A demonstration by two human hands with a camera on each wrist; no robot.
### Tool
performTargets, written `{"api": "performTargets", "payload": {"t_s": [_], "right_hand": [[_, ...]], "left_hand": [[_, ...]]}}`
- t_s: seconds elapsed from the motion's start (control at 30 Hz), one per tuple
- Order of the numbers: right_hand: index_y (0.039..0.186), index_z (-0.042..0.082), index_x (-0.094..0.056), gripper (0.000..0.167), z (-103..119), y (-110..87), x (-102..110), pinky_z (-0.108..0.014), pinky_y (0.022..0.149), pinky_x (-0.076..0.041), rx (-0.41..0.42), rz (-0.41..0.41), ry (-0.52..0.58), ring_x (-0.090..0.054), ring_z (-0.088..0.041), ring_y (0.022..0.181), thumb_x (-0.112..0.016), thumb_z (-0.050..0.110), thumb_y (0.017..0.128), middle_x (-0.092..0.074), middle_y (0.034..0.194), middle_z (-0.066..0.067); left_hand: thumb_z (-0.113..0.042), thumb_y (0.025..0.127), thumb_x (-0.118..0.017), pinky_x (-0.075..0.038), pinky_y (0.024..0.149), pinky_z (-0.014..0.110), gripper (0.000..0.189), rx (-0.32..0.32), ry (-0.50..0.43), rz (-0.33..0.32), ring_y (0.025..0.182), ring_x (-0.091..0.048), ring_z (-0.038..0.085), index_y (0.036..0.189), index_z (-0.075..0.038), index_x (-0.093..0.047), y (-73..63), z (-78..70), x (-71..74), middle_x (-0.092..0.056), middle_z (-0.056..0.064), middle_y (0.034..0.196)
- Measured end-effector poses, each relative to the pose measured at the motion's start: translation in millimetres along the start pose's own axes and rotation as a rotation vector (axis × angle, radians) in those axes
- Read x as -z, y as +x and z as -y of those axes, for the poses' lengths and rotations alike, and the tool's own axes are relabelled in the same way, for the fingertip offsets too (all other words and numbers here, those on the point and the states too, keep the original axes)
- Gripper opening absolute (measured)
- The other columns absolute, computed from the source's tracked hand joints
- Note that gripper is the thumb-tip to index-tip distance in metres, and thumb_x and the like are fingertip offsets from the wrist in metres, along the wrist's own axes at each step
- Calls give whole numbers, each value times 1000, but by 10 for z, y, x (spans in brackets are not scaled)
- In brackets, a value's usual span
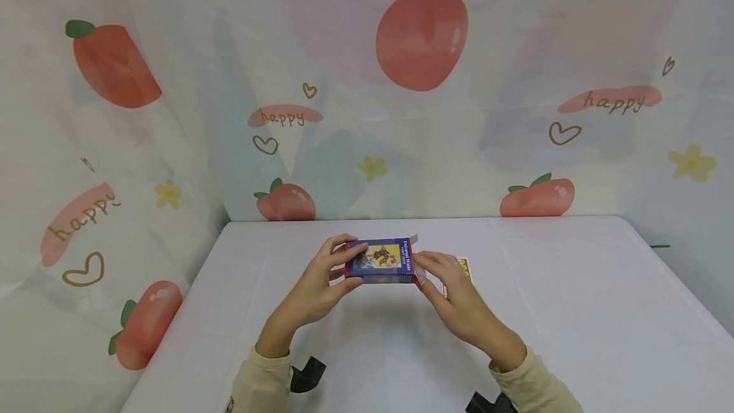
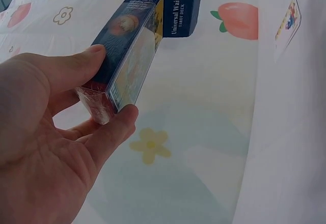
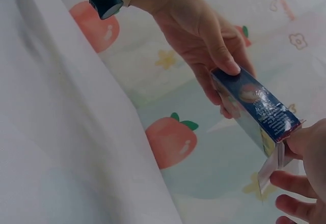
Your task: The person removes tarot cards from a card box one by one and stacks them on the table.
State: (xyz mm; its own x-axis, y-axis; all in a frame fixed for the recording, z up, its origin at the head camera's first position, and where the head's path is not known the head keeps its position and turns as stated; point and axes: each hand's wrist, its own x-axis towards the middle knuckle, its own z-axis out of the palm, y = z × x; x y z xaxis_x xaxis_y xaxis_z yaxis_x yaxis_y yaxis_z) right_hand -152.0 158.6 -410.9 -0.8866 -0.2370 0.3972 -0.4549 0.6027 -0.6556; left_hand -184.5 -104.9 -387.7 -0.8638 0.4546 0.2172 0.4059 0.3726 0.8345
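Observation:
In the head view, a blue tarot deck box [image 1: 380, 260] with a yellow picture on its face is held above the table. My left hand [image 1: 318, 285] grips its left end, thumb on one side and fingers on the other. At the right end my right hand [image 1: 459, 301] has thumb and fingertips around the opened end. The left wrist view shows the end flap [image 2: 178, 12], lettered "Universal Waite Tarot Deck", folded out, with right fingertips behind it. Clear wrap [image 2: 97, 107] bunches at the end in my left hand. The box's inside is hidden.
A picture card [image 1: 464, 265] with a yellow edge lies on the white-covered table [image 1: 573, 311], partly behind my right hand. Fruit-printed cloth [image 1: 344, 50] hangs behind and along the left. Black straps [image 1: 308, 375] hang by both sleeves.

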Motion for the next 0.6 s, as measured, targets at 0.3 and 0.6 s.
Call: {"api": "performTargets", "payload": {"t_s": [0.3,0.6], "right_hand": [[134,1,-64,34,4,-1,-4,-62,105,-47,-2,7,0,-49,-35,132,-56,12,103,-59,140,-14],[133,8,-66,33,-39,25,33,-64,102,-48,1,-30,21,-52,-36,129,-61,14,101,-61,137,-14]], "left_hand": [[-8,93,-71,-53,104,53,57,-7,6,-6,142,-46,40,147,-12,-54,-7,9,9,-36,12,154],[-6,93,-71,-52,104,53,56,-8,-2,-8,140,-48,39,146,-11,-54,-5,16,28,-37,13,153]]}}
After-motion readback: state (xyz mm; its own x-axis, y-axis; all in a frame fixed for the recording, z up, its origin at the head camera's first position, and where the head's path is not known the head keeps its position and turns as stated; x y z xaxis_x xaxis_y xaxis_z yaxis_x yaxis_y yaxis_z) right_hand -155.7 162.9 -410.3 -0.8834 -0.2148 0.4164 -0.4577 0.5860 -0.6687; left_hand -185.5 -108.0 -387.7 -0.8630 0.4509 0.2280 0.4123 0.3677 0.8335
